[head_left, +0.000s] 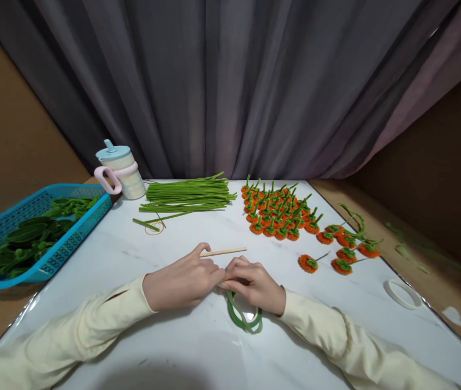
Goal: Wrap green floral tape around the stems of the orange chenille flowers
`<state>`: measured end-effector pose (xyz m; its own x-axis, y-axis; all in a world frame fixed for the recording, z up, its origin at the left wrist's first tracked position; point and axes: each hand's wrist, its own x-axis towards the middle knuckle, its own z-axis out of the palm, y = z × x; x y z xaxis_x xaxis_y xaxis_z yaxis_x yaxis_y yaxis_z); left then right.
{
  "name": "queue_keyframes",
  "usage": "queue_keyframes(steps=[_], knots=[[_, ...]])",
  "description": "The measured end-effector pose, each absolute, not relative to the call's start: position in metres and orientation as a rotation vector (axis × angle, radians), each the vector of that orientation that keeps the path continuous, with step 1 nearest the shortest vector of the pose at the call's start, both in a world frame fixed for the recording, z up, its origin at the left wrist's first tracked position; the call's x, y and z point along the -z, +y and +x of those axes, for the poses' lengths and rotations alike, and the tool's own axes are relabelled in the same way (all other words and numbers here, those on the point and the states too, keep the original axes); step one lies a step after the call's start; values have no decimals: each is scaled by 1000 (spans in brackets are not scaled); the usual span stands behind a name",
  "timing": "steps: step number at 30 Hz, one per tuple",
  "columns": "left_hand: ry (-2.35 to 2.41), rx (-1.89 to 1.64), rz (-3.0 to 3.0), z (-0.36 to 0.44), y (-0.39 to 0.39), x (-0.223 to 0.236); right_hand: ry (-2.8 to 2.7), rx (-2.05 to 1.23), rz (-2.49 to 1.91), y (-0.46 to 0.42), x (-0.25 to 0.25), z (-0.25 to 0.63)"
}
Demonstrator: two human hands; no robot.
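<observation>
My left hand [181, 280] and my right hand [252, 284] meet at the middle of the white table [132, 336], fingers pinched together. A thin wooden stick [224, 252] pokes out to the right from my left hand's fingers. My right hand grips a green pipe cleaner [243, 317] bent into loops that curl below the hand onto the table. Both sleeves are cream coloured.
A bundle of straight green pipe cleaners [187, 196] lies at the back. Several orange pipe-cleaner flowers [281, 214] with green stems fill the back right. A blue basket [57, 246] of green leaf shapes stands left, a lidded cup [121, 170] behind it. A white ring [403, 293] lies right.
</observation>
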<state>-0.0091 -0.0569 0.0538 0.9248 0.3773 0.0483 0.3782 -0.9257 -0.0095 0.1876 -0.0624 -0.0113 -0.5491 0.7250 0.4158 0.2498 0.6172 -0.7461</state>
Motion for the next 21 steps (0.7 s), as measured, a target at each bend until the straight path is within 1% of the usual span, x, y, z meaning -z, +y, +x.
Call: queue_keyframes(steps=[3,8,12,17,21], knots=[[-660,72,-3119,-8,-56,-52,-2000,-977,-798,-63,9,187],[-749,105,-3185,-6,-53,-50,-1792,-1370,-848,-61,10,187],[-761,230,-3116,-5,-50,-35,-1565,-1651,-929,-56,13,188],[-730,557,-2916,-5,-48,2,-1488,-1768,-991,-52,11,190],[-657,601,-2846,-5,-49,15,-1533,-1835,-974,-49,7,193]])
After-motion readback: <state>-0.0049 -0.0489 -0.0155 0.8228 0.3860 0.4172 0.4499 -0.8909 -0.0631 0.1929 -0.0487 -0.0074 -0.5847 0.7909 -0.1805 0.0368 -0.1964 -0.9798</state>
